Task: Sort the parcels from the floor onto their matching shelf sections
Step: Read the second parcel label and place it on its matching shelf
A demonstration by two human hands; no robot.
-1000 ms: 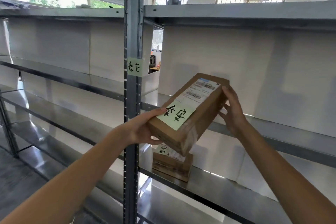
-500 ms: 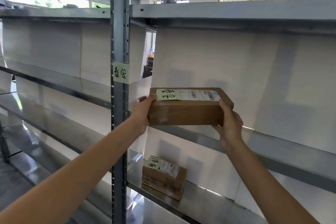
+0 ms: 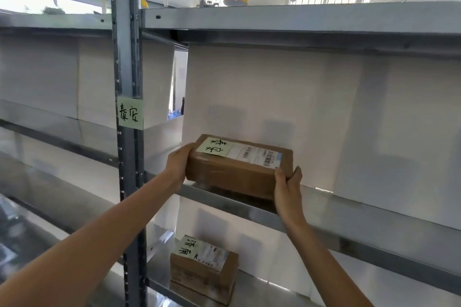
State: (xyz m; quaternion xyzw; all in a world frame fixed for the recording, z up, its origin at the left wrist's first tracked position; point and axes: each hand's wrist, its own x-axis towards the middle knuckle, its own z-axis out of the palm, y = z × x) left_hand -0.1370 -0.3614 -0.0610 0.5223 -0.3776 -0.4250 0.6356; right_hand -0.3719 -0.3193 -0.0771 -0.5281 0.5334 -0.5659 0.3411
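Two hands gripping parcel (image 3: 238, 172) over shelf (image 3: 349, 217), labelled post (image 3: 126, 57) left, smaller parcel (image 3: 203, 269) below

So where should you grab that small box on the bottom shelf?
Hold the small box by its two short ends, one hand each side, coming from the open front of the lower shelf. It lies flat and is too wide for one hand, and the white back panel blocks reaching behind it.

My one head camera looks forward and slightly up into the grey metal shelving (image 3: 324, 17), close enough that its upright post (image 3: 126, 57) fills the frame's left-centre; my forearms enter from the lower corners. No second view shares this scene.
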